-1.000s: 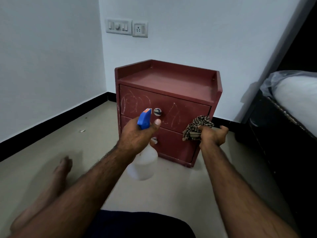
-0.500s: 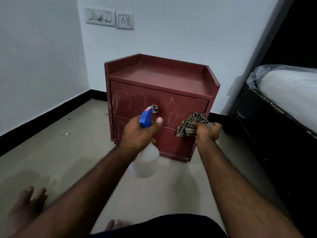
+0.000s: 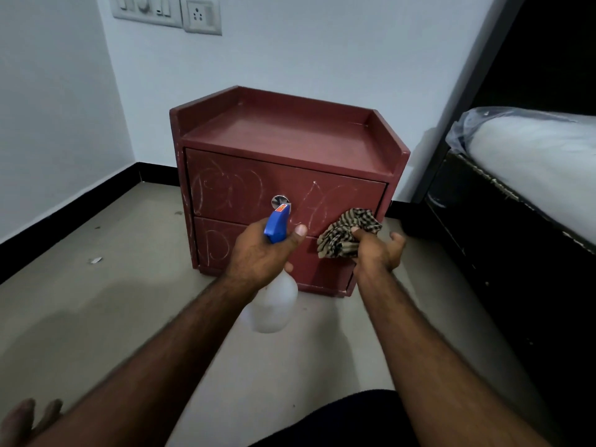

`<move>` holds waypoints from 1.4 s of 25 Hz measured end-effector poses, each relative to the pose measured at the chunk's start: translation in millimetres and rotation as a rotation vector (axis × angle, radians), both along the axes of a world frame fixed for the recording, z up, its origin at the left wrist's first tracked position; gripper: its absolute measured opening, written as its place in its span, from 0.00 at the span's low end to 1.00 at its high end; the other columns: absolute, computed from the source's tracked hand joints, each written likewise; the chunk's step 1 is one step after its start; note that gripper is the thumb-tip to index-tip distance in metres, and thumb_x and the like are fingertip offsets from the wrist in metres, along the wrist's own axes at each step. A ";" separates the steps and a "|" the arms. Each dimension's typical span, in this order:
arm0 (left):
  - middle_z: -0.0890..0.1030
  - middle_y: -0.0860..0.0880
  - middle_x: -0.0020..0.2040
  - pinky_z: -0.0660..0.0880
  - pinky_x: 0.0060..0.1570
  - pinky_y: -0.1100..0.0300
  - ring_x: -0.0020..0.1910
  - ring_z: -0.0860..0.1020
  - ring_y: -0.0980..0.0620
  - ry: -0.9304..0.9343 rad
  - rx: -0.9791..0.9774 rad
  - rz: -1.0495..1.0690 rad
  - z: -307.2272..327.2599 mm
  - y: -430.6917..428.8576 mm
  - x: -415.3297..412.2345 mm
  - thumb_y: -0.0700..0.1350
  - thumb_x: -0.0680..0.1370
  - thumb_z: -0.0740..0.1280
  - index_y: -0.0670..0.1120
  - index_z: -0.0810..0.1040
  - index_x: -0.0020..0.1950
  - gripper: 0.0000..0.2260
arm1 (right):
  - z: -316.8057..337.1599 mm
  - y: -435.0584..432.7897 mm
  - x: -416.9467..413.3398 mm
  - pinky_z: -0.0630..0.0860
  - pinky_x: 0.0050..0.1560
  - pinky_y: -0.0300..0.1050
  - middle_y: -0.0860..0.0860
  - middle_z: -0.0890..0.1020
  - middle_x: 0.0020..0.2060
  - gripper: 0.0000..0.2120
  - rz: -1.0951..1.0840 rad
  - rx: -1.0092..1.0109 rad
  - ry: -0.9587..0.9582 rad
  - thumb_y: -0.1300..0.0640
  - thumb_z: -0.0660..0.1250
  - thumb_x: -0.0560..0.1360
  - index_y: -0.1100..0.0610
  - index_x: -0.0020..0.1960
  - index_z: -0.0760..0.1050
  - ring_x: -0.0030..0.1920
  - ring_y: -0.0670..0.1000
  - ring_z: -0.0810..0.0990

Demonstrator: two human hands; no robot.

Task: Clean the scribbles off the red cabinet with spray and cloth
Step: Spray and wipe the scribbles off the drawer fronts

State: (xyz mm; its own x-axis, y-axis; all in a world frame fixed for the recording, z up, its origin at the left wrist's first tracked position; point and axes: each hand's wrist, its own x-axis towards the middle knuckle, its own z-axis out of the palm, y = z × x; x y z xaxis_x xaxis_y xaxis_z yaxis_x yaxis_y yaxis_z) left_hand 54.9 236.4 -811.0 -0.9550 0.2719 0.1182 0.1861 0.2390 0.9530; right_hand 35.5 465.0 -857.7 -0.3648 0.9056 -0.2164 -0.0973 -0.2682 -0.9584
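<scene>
1. Gripping a spray bottle [image 3: 274, 304], the left hand [image 3: 258, 253] is clenched around its neck; the blue spray head [image 3: 276, 224] points at the red cabinet [image 3: 283, 185] and carries a small orange label, too small to read.
2. The right hand [image 3: 375, 250] grasps a bunched checked cloth [image 3: 346, 232] in front of the right end of the drawer fronts; whether it touches them cannot be told.
3. Pale chalk-like scribbles [image 3: 225, 191] loop across both drawer fronts; no letters can be read.
4. A round metal knob [image 3: 279, 201] sits mid-way on the upper drawer, just above the spray head.
5. The cabinet stands on a beige floor [image 3: 113, 285] against a white wall [image 3: 322, 50] with a black skirting.
6. A switch panel and socket [image 3: 167, 11] are mounted high on the wall.
7. A dark bed frame [image 3: 503, 227] with a plastic-wrapped mattress [image 3: 532, 146] stands at right.
</scene>
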 end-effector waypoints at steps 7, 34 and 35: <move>0.84 0.44 0.41 0.79 0.39 0.57 0.36 0.86 0.50 0.016 0.007 -0.056 13.1 -6.8 9.8 0.63 0.75 0.71 0.42 0.77 0.49 0.24 | -4.8 -16.8 22.5 0.81 0.33 0.47 0.60 0.87 0.42 0.37 0.107 -0.013 0.069 0.68 0.80 0.68 0.50 0.70 0.68 0.28 0.53 0.80; 0.85 0.43 0.36 0.69 0.26 0.64 0.23 0.74 0.61 -0.041 -0.157 -0.137 -15.8 -25.3 -29.6 0.62 0.77 0.69 0.44 0.78 0.51 0.20 | -42.9 -37.2 -32.9 0.85 0.57 0.58 0.55 0.87 0.53 0.36 0.197 -0.138 0.304 0.71 0.81 0.67 0.59 0.71 0.71 0.54 0.57 0.88; 0.85 0.44 0.36 0.69 0.27 0.64 0.24 0.74 0.61 -0.043 -0.149 -0.131 -17.1 -28.8 -29.0 0.62 0.76 0.69 0.45 0.78 0.51 0.20 | -46.5 -38.9 -33.4 0.84 0.57 0.58 0.57 0.87 0.54 0.36 0.182 -0.137 0.290 0.71 0.81 0.66 0.60 0.70 0.71 0.54 0.59 0.87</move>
State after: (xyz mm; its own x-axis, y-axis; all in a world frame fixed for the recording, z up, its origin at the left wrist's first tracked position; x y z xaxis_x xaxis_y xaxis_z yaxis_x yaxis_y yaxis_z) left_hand 25.8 207.6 -828.0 -0.9137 0.4055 0.0269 0.1845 0.3549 0.9165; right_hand 2.0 426.0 -904.3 -0.5809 0.7901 -0.1956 -0.2984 -0.4303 -0.8519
